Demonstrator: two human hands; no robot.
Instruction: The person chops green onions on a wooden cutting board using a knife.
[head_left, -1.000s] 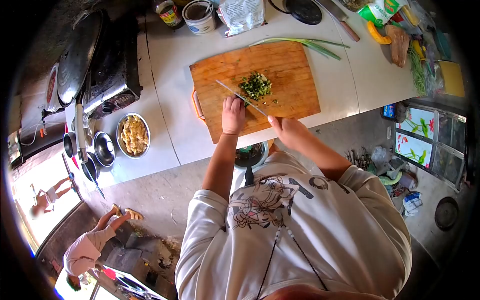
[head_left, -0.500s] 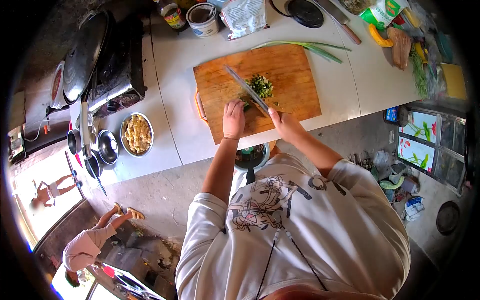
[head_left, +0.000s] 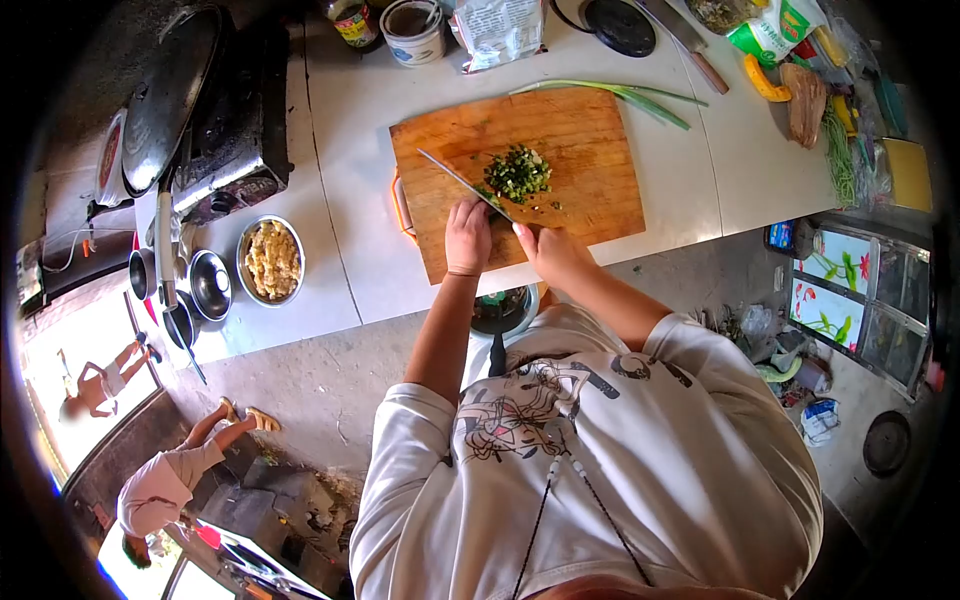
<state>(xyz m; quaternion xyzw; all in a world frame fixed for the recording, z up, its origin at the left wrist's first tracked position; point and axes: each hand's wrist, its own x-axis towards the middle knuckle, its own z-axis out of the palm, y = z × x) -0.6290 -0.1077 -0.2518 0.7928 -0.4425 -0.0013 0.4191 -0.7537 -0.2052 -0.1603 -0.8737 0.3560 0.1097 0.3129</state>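
A wooden cutting board [head_left: 590,150] lies on the counter with a pile of chopped green onion [head_left: 520,173] at its middle. My right hand [head_left: 553,252] is closed round the handle of a kitchen knife [head_left: 450,173], whose blade slants up and left across the board. Beside the blade, my left hand [head_left: 467,235] has its fingers curled down on the board, on a bunch of green onion that they mostly hide. The knife edge is next to those fingertips, between them and the pile. Long green onion stalks [head_left: 640,97] lie behind the board.
At left stand a bowl of yellowish chunks [head_left: 271,260], a dark metal bowl [head_left: 210,285] and a stove [head_left: 235,150] with a pan [head_left: 160,110]. A second knife [head_left: 690,50], a jar [head_left: 412,32] and vegetables [head_left: 805,105] line the back. Another person [head_left: 165,490] bends at lower left.
The knife has shifted left and turned flatter, so its blade now lies close against my left fingertips. My right hand has moved slightly left with it; my left hand stays in place.
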